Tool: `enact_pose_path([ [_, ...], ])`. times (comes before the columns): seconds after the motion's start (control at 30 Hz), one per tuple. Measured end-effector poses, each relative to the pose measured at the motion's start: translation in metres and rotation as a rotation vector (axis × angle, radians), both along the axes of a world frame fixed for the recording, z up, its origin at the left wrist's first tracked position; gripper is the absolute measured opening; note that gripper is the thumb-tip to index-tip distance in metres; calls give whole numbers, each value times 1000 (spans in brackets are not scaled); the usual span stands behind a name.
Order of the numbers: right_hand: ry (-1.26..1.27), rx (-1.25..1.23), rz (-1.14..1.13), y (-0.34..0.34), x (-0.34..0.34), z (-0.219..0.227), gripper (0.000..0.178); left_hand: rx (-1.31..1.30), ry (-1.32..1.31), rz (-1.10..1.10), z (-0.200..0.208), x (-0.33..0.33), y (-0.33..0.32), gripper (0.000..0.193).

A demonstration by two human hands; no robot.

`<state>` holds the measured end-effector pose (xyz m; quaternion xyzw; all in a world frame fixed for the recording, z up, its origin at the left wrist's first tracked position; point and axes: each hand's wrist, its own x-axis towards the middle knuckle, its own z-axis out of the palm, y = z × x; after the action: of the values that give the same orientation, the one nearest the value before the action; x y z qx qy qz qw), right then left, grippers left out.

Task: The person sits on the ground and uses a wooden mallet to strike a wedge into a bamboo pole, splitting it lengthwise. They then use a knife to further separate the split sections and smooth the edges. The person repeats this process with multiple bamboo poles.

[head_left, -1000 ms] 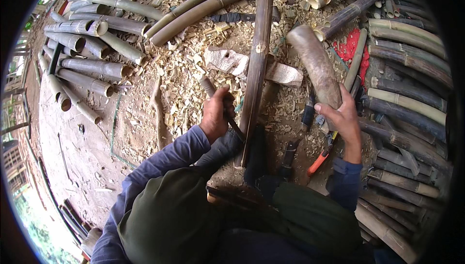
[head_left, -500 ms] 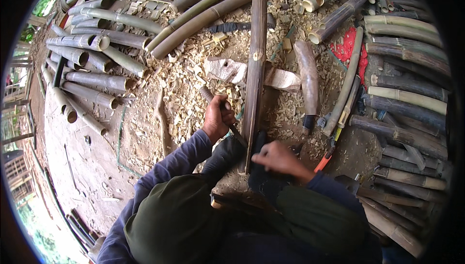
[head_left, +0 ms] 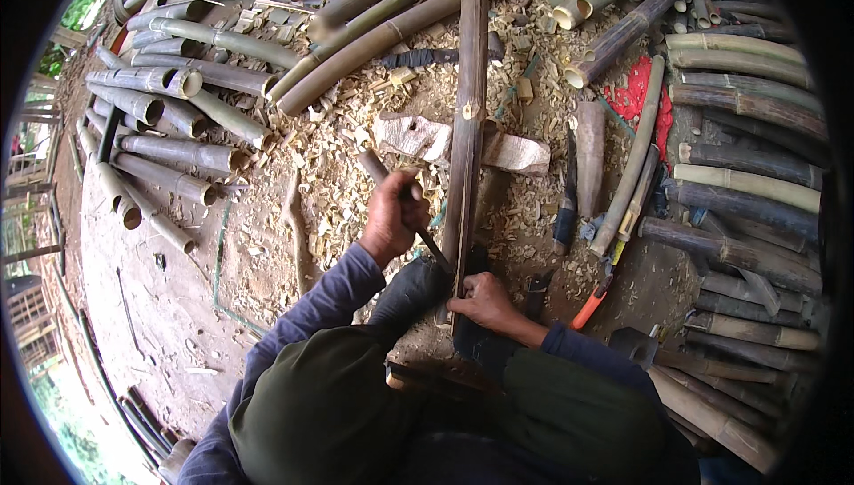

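Observation:
A long brown bamboo pole [head_left: 469,112] lies lengthwise in front of me, resting on a pale wooden block [head_left: 418,136]. My left hand [head_left: 391,218] grips the handle of a knife [head_left: 427,240] whose dark blade lies against the pole's left side near its close end. My right hand [head_left: 480,300] clasps the near end of the pole. Wood chips [head_left: 338,174] litter the ground around both hands.
Bamboo poles are stacked at the left [head_left: 169,120], across the top [head_left: 391,23] and along the right [head_left: 747,183]. A short thick bamboo piece [head_left: 589,156], a dark-handled tool [head_left: 566,209] and an orange-handled tool [head_left: 594,303] lie right of the pole. A red cloth [head_left: 636,94] lies beyond.
My right hand let go of the thick bamboo piece at the right, which now lies on the ground, and came over to clasp the pole's near end. My left hand stays on the knife.

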<state>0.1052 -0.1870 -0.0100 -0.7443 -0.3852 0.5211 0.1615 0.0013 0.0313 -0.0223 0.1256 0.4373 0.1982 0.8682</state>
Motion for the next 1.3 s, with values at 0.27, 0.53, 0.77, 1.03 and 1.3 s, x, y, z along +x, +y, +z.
enact_pose_path([
  [0.27, 1031, -270, -429, 6, 44, 77, 18, 597, 551, -279, 1, -66, 58, 28],
  [0.53, 478, -231, -90, 9, 6, -2, 35, 1510, 1310, -519, -46, -93, 10, 49],
  [0.77, 287, -287, 270, 25, -9, -2, 37, 805, 354, -725, 1, -57, -11, 31],
  [1.03, 729, -344, 155, -10, -1, 9, 37, 1091, 298, -903, 7, -29, -33, 38],
  [1.3, 878, -326, 143, 0, -2, 30, 34, 637, 187, -902, 10, -21, -45, 47],
])
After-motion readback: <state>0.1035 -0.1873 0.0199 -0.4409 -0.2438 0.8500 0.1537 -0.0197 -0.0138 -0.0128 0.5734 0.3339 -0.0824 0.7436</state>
